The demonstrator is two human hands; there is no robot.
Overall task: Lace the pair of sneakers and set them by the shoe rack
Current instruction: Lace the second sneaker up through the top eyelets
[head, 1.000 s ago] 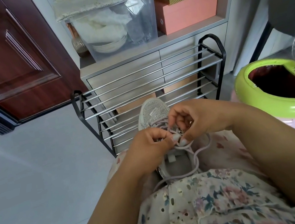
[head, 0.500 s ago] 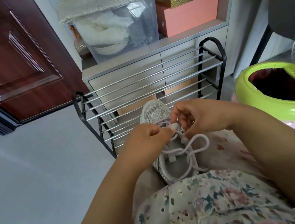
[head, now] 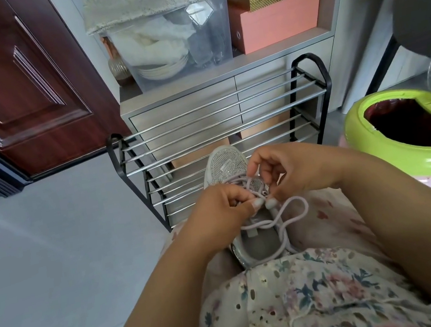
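One grey, glittery sneaker [head: 226, 163] lies on my lap, toe pointing away toward the shoe rack [head: 218, 122]. Its pale lilac lace [head: 292, 214] is threaded across the upper eyelets and loops loosely over the shoe's opening. My left hand [head: 217, 214] pinches the lace at the middle of the shoe. My right hand [head: 296, 169] pinches the lace just beside it, thumb tips almost touching. The second sneaker is not in view.
The black-framed rack with chrome bars stands against a grey drawer cabinet [head: 226, 98]. A clear storage bin [head: 174, 35] and pink boxes [head: 278, 19] sit on the cabinet. A green-rimmed waste bin [head: 365, 154] stands at right, a dark red door [head: 7, 84] at left.
The lace loop has been drawn out to the right over the shoe's opening, and my fingers have shifted slightly on the lace. The shoe stays on my lap.
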